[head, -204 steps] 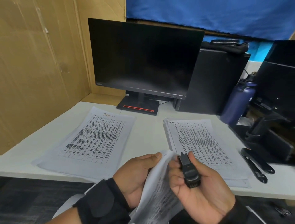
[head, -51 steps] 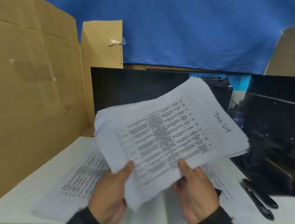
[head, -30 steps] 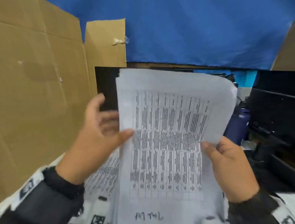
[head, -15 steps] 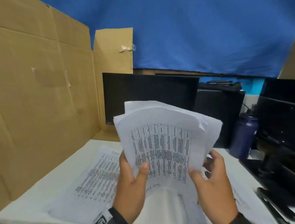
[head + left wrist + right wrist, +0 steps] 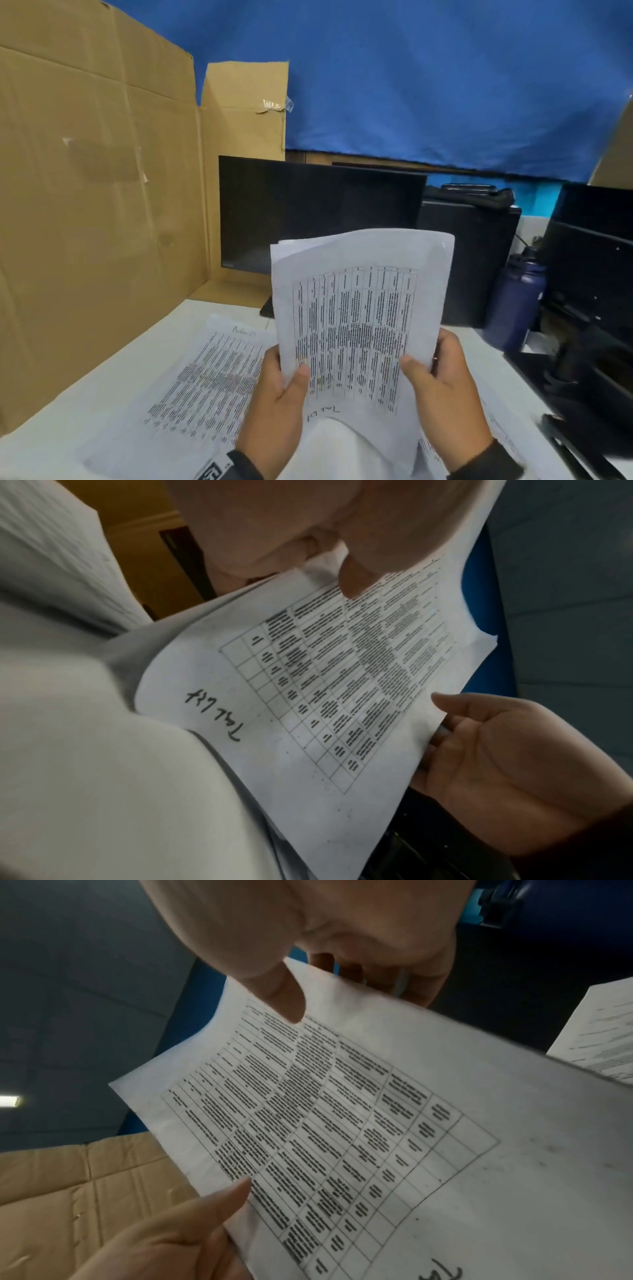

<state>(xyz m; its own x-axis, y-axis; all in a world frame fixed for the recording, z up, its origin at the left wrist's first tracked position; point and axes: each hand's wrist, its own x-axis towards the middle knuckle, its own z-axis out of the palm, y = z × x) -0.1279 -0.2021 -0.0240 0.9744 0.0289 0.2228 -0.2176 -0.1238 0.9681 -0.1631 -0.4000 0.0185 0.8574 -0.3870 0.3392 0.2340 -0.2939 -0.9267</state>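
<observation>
Blue cloth [image 5: 445, 85] hangs behind and above a dark monitor [image 5: 318, 212], and tall cardboard [image 5: 96, 205] walls off the space to the monitor's left. Below the monitor runs a white desk [image 5: 161, 332].

A sheaf of papers [image 5: 359, 308] is held up off the desk in front of the monitor, nearly upright and bowed. Its upper part covers the lower right of the screen. The top page carries a printed table turned sideways, with a handwritten note [image 5: 322, 409] near the bottom edge.

The left hand [image 5: 277, 411] grasps the sheaf's lower left edge, with the thumb pressed on the front page and the fingers [image 5: 271, 366] curled behind. The right hand [image 5: 442, 387] grasps the lower right edge the same way, thumb on the front and fingers [image 5: 411, 988] wrapped round the back.

A printed sheet [image 5: 212, 377] lies flat on the desk in front of the monitor, towards its left side. A black computer tower [image 5: 472, 260] stands just to the right of the monitor. A dark blue bottle [image 5: 517, 301] stands further right.
</observation>
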